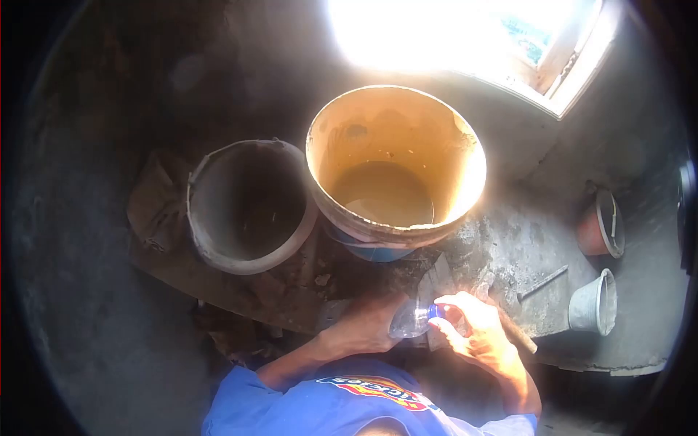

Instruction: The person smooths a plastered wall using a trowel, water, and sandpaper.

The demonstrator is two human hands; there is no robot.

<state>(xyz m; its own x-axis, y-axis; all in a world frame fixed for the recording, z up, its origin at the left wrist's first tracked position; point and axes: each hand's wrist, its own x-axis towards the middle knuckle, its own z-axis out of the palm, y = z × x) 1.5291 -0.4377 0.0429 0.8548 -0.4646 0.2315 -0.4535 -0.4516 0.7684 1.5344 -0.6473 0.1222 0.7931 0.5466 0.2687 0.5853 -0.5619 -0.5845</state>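
- Concrete floor point(94, 320), dim and grey, with glare from a far window point(552, 51).
- Far of the hands stand an orange bucket point(396, 163) holding murky water and a dark bucket point(247, 203); two small pots point(600, 265) lie right.
- Clear plastic bottle point(411, 320), near centre, half hidden by fingers.
- Left hand point(367, 323) wraps its body; right hand point(476, 330) pinches its blue cap point(435, 311).

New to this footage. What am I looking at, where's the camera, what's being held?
There is one picture, from a camera worn on a person's head, looking down past a blue shirt at their two bare hands. The left hand grips a clear plastic bottle; the right hand is at its blue cap. In front, on a dusty grey floor, stand a dark bucket and a larger yellowish bucket with murky liquid in the bottom. To the right lie two small tipped pots, one reddish, one grey. A bright window glares above.
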